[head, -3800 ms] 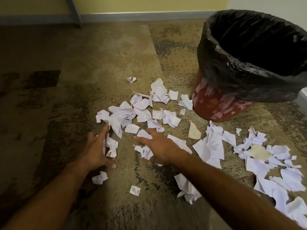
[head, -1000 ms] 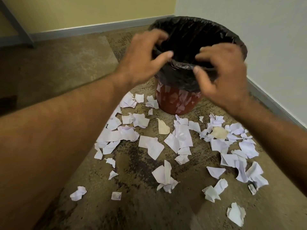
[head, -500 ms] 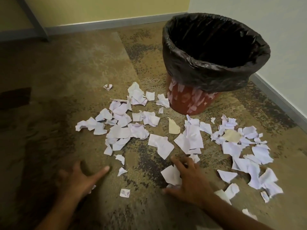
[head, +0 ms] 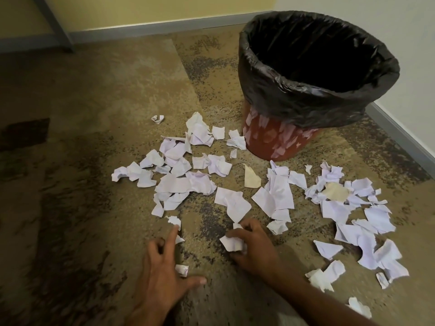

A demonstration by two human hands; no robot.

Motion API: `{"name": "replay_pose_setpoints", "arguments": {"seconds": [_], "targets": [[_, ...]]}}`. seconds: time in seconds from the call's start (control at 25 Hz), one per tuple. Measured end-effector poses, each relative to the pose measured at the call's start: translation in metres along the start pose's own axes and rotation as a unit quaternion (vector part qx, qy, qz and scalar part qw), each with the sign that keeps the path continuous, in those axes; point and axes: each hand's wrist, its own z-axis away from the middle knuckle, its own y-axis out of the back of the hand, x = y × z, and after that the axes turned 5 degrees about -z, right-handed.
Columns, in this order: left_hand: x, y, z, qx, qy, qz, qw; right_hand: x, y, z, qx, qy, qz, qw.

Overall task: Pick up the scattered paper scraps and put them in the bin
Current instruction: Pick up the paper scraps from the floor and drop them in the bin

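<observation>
Your left hand (head: 162,274) lies spread wide on the carpet (head: 82,161). Its longest finger touches a tiny torn piece (head: 174,221), and a small folded bit (head: 182,270) sits just beside your thumb. It holds nothing.

Your right hand (head: 253,251) has its fingers curled round a crumpled scrap (head: 231,243) low to the floor.

The paper scraps (head: 188,182) lie all over the carpet, from in front of your left hand across to the far right, and some sit just beside the bin (head: 282,142).

What could go wrong? The small bits are light and flat, so they may slip out of your fingers. If you grab too many, some may fall on the way up. A loose toss could miss the bin's mouth.

The bin stands upright at the right, near the wall. A black bag (head: 306,104) lines it and folds over the rim. Inside it is too dark, so you cannot tell what is in there.
</observation>
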Motion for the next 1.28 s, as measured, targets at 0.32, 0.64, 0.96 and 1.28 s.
{"name": "replay_pose_setpoints", "arguments": {"seconds": [0.32,0.64,0.96,1.28], "targets": [[0.003,0.023,-0.049,0.004,-0.011,0.071,0.997,0.014,-0.006,-0.004,0.103,0.072,-0.068,0.99],[0.009,0.02,-0.059,0.097,-0.005,0.138,0.986,-0.007,0.028,-0.001,0.103,-0.012,-0.148,0.984],[0.089,0.069,-0.037,0.144,-0.065,0.337,0.928,-0.072,0.165,0.017,0.2,-0.018,-0.37,0.907],[0.272,0.209,-0.029,0.274,-0.342,0.384,0.813,-0.114,0.34,-0.039,0.38,0.146,-0.273,0.872]]}}
